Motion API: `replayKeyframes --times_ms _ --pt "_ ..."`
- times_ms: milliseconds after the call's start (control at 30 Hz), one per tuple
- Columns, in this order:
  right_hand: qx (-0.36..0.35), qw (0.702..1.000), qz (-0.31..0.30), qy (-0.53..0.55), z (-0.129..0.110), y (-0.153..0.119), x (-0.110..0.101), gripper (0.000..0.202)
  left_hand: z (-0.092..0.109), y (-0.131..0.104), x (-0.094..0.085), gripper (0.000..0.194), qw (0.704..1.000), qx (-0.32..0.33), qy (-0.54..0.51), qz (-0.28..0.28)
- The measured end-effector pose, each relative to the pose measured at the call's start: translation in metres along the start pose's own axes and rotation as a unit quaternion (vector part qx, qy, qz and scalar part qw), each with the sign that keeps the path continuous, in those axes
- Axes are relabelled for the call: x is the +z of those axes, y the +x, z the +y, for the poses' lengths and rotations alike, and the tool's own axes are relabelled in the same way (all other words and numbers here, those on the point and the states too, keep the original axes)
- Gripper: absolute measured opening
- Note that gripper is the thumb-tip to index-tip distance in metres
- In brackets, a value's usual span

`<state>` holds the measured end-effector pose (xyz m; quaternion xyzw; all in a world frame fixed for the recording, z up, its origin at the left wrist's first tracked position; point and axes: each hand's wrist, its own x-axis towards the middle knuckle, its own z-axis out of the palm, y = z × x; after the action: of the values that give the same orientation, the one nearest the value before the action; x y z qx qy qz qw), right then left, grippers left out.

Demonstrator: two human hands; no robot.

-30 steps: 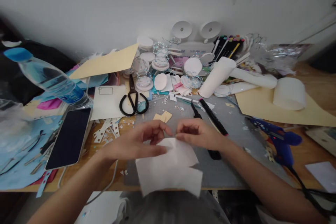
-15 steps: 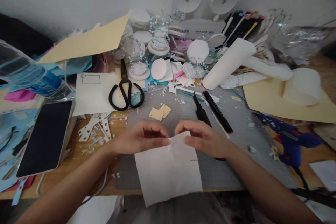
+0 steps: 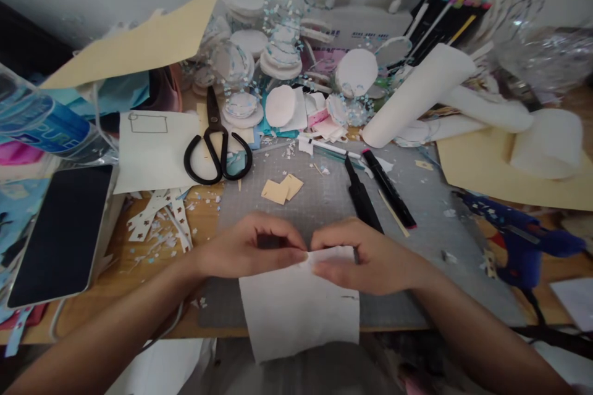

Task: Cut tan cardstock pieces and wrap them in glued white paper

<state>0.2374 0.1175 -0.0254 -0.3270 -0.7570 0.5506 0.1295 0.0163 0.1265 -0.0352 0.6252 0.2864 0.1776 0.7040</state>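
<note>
Between my two hands hangs a white sheet of paper, its lower part dropping past the table's front edge. My left hand pinches the top edge near its middle. Close beside it, my right hand grips the same edge between thumb and fingers, and the two thumbs nearly meet. A small dark slit shows near the sheet's right side. Just beyond my hands, two small tan cards overlap on the grey cutting mat. A black craft knife and a black marker lie past my right hand.
Black-handled scissors lie at the back left, near a phone and a water bottle. On the right are a blue glue gun and a white roll. White discs crowd the back.
The view has tipped down and come slightly closer. My right hand has shifted its grip on the sheet's top edge, with its fingers now further behind the paper. Both hands still hold it.
</note>
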Motion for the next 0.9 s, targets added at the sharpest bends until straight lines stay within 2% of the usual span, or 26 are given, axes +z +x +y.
replayKeyframes --times_ms 333,567,900 --pt "-0.053 0.998 0.029 -0.024 -0.003 0.002 0.008 0.027 0.002 0.001 0.003 0.015 0.999 0.018 0.03 0.021" --pt "-0.122 0.99 0.064 -0.011 -0.004 0.001 0.015 0.03 0.001 -0.003 0.004 0.012 0.999 0.017 -0.041 0.029" --pt "-0.165 0.98 0.096 -0.047 -0.003 0.003 0.019 0.034 0.001 -0.003 0.003 0.008 0.997 0.053 -0.049 0.032"
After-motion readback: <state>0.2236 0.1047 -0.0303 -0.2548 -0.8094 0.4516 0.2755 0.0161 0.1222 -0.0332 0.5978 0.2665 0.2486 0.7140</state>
